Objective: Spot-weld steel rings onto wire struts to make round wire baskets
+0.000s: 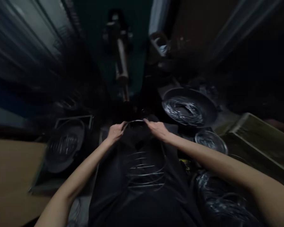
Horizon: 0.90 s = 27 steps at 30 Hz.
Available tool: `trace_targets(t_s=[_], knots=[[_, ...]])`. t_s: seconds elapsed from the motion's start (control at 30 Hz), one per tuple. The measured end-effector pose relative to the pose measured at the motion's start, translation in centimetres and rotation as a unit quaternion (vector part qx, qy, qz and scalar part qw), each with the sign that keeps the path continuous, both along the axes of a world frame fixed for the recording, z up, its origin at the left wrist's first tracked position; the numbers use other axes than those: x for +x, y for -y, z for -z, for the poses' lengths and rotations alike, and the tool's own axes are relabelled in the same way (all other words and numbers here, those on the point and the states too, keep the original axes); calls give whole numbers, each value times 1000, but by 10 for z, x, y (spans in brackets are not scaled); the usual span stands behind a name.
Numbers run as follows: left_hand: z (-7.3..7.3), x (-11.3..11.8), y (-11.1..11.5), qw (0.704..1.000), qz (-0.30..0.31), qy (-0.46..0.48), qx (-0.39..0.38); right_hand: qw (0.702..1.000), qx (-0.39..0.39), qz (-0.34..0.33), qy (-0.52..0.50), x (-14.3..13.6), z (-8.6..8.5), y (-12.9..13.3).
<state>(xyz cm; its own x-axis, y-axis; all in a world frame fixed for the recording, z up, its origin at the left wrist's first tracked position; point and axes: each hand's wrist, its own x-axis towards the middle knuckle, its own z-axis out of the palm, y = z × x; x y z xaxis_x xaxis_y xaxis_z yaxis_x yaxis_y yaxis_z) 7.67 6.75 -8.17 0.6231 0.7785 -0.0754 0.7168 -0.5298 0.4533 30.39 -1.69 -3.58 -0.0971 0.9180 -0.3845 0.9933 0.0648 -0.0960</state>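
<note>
Both my hands are stretched forward and hold a thin metal ring between them. My left hand (115,132) has its fingers closed on the ring's left side. The right side of the metal ring (136,120) is pinched in my right hand (156,129). Nearer to me, several thin wire rings (145,175) lie on the dark cloth over my lap. The lower part of the held ring is hard to make out against the dark cloth.
A black basin (189,105) with wire rings stands ahead on the right, a smaller round dish (210,142) beside it. Another basin (65,145) is at left, near cardboard (11,170). A box (265,142) and plastic-wrapped coils (222,201) are on the right. Machinery (121,60) stands ahead.
</note>
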Motion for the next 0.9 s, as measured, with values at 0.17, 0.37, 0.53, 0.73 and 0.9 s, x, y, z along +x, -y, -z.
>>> trace_targets(t_s=[0.17, 0.37, 0.53, 0.73, 0.9], knots=[[8, 3, -7, 999, 24, -11, 20, 998, 4, -11, 56, -6, 12, -1], [4, 1, -2, 994, 61, -63, 58, 996, 15, -13, 91, -14, 18, -6], [-14, 3, -18, 983, 71, -146, 83, 993, 19, -21, 117, -18, 8, -19], [-50, 5, -58, 977, 35, -144, 156, 989, 92, -9, 112, -18, -19, -54], [-69, 3, -80, 967, 31, -160, 198, 988, 113, -17, 102, -16, -35, -79]])
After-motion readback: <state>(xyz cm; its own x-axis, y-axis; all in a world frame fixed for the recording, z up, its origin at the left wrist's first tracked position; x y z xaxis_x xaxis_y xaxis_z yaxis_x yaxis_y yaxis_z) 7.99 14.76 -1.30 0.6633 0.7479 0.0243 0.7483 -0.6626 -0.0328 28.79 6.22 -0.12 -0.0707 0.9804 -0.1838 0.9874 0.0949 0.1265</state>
